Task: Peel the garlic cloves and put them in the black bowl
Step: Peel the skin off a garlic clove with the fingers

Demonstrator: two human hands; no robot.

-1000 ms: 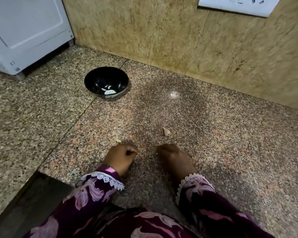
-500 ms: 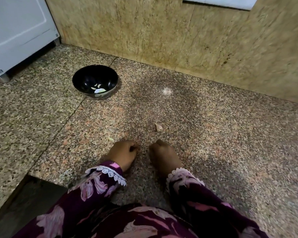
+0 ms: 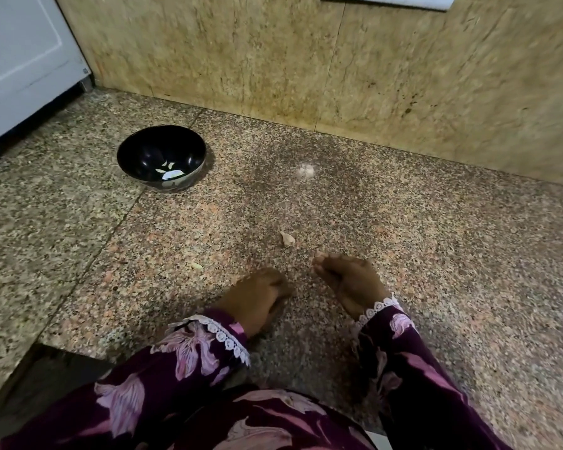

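**Loose clove waits beside two curled hands**

Speckled granite makes up the surface [image 3: 403, 254], backed by a tan stone wall. An unpeeled garlic clove [image 3: 287, 238] lies just ahead of the right hand [image 3: 348, 280]; the black bowl [image 3: 161, 159], well apart to the left, holds a few pale pieces. The clove looks light, firm and papery-skinned, best pinched at its pointed tip. Both the right and the left hand [image 3: 257, 297] rest with fingers curled under; whether either grips anything is hidden. A small scrap [image 3: 196, 265] is too blurred to identify.
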